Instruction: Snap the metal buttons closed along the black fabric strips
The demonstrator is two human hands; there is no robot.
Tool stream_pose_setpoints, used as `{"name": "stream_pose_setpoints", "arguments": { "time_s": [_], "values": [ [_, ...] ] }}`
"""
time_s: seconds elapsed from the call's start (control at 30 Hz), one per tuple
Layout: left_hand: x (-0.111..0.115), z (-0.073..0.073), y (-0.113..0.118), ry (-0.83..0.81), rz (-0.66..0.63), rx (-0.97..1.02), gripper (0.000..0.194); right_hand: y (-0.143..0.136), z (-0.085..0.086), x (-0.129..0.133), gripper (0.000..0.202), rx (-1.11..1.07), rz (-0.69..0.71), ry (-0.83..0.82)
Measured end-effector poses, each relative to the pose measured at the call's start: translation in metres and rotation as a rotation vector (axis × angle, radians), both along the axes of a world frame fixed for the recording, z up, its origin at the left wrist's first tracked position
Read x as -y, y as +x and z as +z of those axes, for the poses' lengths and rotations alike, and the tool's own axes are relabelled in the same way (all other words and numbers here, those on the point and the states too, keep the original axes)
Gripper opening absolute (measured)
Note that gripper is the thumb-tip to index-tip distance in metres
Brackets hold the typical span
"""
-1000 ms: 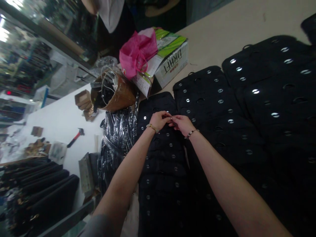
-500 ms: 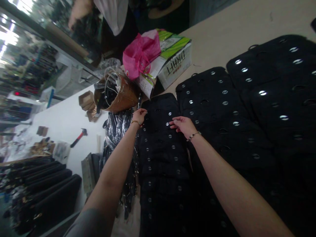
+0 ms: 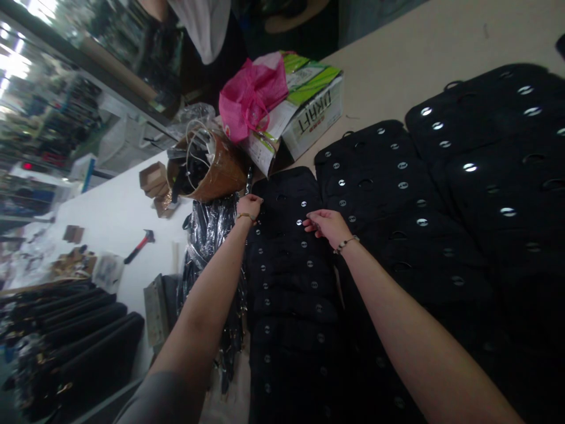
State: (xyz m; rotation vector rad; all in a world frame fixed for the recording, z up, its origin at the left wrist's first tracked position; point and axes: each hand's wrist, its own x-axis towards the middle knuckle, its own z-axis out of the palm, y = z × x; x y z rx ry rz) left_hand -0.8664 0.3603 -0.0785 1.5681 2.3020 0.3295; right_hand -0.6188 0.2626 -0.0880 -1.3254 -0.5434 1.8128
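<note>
Overlapping black fabric pieces lie in a long column before me, with small round metal discs along both sides. My left hand is at the column's upper left edge. Its fingertips are pinched together against the fabric, and what is between them is hidden. Over the right side of the same column is my right hand, thumb and forefinger pressed together beside a shiny disc. Whatever those fingers pinch is too small to make out. The other fingers of that hand are curled.
More black pieces with discs spread to the right. A printed carton under a pink bag and a brown bucket stand beyond. Plastic-wrapped black strips and a hammer lie left. A person is across the table.
Both hands stay at nearly the same spots. The fingers of my right hand have drawn in slightly, and the left fingers have shifted a little. The discs look unchanged.
</note>
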Motion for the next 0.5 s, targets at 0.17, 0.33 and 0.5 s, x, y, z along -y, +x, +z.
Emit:
{"name": "stream_pose_setpoints", "arguments": {
  "time_s": [0.17,0.33,0.5],
  "values": [
    [0.004,-0.002,0.002,0.058,0.029,0.061,0.018,0.000,-0.001,0.000,0.015,-0.019,-0.002,-0.010],
    [0.006,-0.011,-0.002,0.113,0.086,0.224,0.020,0.000,0.000,-0.001,0.017,-0.010,0.003,-0.015],
    [0.004,-0.019,-0.005,0.133,0.104,0.228,0.022,0.000,0.002,-0.001,0.017,-0.014,0.007,-0.014]
  ]
}}
